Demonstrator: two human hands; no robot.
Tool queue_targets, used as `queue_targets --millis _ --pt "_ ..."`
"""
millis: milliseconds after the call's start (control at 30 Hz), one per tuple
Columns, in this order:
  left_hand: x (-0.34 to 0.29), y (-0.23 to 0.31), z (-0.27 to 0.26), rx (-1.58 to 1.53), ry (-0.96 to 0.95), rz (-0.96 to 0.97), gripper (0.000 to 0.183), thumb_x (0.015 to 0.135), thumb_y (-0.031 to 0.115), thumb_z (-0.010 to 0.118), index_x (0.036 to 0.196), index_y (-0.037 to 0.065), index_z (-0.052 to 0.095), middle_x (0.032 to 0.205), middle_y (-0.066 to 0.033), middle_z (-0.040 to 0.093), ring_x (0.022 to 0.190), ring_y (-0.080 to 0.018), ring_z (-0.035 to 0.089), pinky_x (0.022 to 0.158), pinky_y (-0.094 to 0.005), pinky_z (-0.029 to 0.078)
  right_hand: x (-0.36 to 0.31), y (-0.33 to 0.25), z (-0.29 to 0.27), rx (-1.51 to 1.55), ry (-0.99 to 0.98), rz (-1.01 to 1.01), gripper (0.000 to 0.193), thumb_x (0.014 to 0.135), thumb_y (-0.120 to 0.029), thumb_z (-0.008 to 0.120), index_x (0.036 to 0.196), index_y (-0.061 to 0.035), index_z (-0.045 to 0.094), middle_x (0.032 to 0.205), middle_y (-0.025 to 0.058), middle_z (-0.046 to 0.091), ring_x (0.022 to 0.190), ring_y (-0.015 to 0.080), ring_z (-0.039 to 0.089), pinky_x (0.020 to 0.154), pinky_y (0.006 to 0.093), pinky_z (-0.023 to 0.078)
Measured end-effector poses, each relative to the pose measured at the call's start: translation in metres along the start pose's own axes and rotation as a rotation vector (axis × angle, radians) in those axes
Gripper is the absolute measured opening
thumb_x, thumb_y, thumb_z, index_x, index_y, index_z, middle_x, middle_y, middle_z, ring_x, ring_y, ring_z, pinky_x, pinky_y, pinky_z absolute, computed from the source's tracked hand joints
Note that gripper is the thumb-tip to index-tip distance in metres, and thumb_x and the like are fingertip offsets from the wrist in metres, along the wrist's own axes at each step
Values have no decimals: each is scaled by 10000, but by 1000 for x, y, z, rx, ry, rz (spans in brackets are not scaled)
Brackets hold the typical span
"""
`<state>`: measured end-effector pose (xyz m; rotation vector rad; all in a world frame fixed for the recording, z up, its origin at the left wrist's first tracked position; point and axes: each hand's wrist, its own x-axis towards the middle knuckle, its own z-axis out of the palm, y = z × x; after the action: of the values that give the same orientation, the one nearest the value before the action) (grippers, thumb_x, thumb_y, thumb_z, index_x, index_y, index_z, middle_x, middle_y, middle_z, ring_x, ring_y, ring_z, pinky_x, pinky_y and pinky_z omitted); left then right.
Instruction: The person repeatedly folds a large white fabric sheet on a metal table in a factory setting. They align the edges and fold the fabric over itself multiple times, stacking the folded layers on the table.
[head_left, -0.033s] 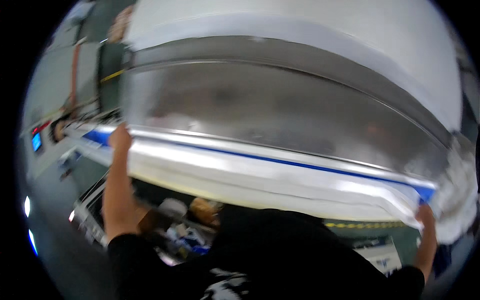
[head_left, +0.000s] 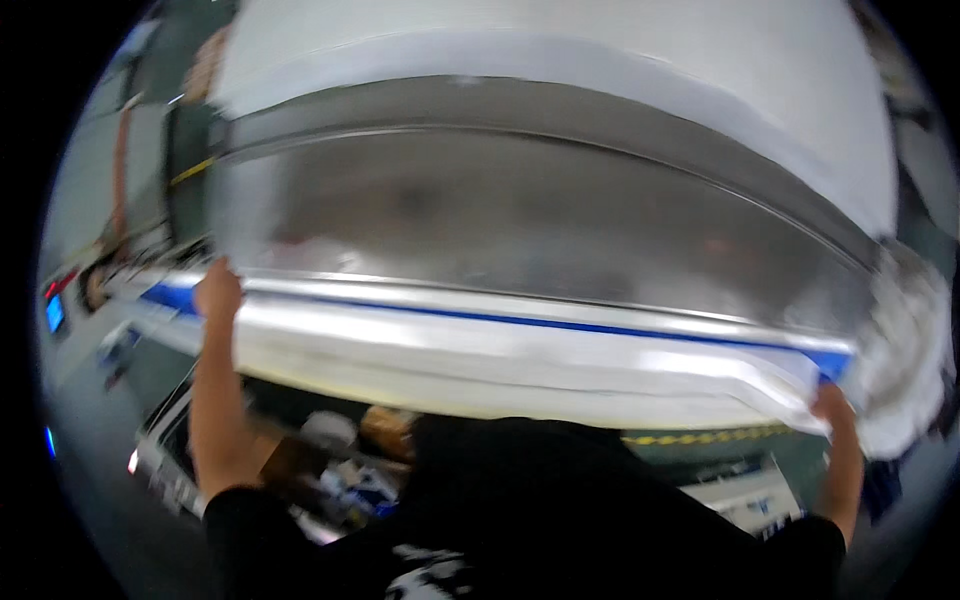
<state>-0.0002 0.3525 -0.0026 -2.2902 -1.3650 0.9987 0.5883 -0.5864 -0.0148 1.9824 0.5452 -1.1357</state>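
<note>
A long white sheet [head_left: 520, 375] hangs in a broad band between my hands, along the near edge of a grey metal bed [head_left: 540, 220]. My left hand [head_left: 218, 288] is closed at the sheet's left end, against the silver rail [head_left: 400, 288]. At the other end my right hand [head_left: 830, 402] grips the sheet's corner, where it bunches into folds. Between sheet and rail runs a blue strip [head_left: 560, 322], widening near both hands. Blur hides the fingertips.
More white material [head_left: 560, 70] covers the far side of the metal bed. A crumpled white pile [head_left: 905, 350] lies beyond my right hand. Below the left side sit a brown box [head_left: 295, 465] and assorted items. A small lit screen [head_left: 55, 313] stands far left.
The whole scene has shifted slightly left in the picture. Both hands keep their places on the sheet.
</note>
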Motion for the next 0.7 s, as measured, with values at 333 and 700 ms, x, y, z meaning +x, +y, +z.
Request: queue_targets --millis 333,700 --pt "-77 150 -46 -455 292 307 243 864 170 544 1085 97 614 1010 -107 639 910 -308 616 770 -398 486 -29 -136 -118 281 -329 -280 621 535 -347 778 1073 -62 653 1035 163 659 959 316 623 833 379 481" --pt "-119 143 -25 -568 224 250 184 868 168 569 1014 85 643 954 -87 658 822 -242 640 717 -352 500 -14 -169 -93 619 158 -299 234 640 -227 728 808 -74 674 804 107 681 777 251 654 724 337 511"
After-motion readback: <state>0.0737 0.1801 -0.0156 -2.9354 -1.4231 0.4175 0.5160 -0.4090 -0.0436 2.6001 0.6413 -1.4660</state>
